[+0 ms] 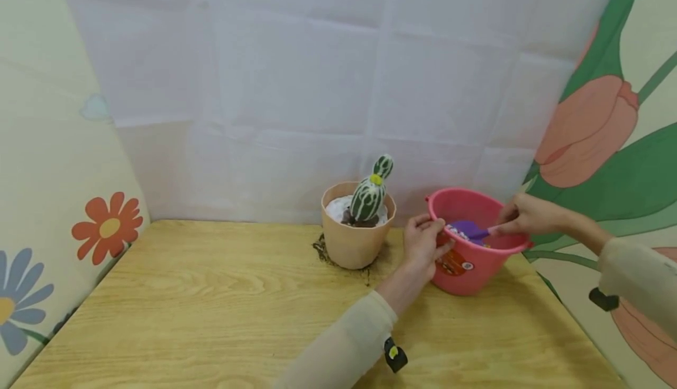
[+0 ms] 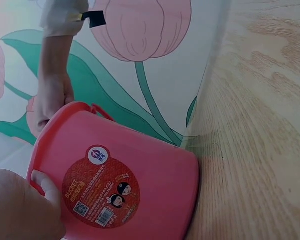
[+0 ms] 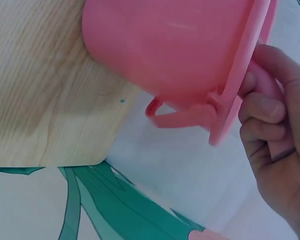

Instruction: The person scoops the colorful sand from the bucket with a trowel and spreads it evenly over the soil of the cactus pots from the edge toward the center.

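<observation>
A pink bucket point(image 1: 478, 268) with a round red label stands on the right part of the table. My left hand point(image 1: 420, 245) grips its near left rim, the thumb over the edge. In my right hand point(image 1: 523, 215) is a small shovel with a purple blade point(image 1: 466, 229), which dips inside the bucket. The right wrist view shows my fingers curled round the shovel's pink handle point(image 3: 270, 87). White and colored bits show around the blade; the bucket's bottom inside is hidden.
Left of the bucket, a peach-colored pot point(image 1: 351, 245) holds white filling and a green striped cactus point(image 1: 367, 199) with a yellow band. Dark crumbs point(image 1: 319, 249) lie around the pot's base on the wooden table point(image 1: 227, 301). A white cloth point(image 1: 285, 83) hangs behind.
</observation>
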Available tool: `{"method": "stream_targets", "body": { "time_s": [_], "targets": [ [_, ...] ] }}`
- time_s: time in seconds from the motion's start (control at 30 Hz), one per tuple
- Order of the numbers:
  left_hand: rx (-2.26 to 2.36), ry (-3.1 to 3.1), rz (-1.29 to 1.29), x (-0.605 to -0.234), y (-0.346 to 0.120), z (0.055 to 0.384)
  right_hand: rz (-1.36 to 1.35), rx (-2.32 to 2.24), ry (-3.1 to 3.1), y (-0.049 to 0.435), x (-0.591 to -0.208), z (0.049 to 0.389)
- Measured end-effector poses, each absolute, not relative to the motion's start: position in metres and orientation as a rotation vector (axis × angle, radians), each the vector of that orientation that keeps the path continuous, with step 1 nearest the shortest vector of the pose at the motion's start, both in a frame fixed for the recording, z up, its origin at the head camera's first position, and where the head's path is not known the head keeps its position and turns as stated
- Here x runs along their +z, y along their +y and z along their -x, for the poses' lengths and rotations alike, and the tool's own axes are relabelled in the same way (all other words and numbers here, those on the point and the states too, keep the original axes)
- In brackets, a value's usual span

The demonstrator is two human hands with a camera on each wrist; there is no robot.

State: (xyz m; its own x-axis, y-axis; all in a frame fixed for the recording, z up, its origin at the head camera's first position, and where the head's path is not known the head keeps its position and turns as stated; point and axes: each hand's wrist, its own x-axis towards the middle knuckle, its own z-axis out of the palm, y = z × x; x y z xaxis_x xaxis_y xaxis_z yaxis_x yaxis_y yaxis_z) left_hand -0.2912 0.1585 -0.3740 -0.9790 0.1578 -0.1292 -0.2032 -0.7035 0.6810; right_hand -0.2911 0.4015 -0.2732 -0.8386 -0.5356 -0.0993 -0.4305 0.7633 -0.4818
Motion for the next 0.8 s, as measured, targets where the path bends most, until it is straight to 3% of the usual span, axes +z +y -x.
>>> {"method": "stream_targets", "body": {
  "time_s": [0.8],
  "targets": [
    [2.693,1.169,-0.002,-0.375,0.151,0.294,0.495,-0.936,2.603,0.414,-0.273,0.277]
  ]
}}
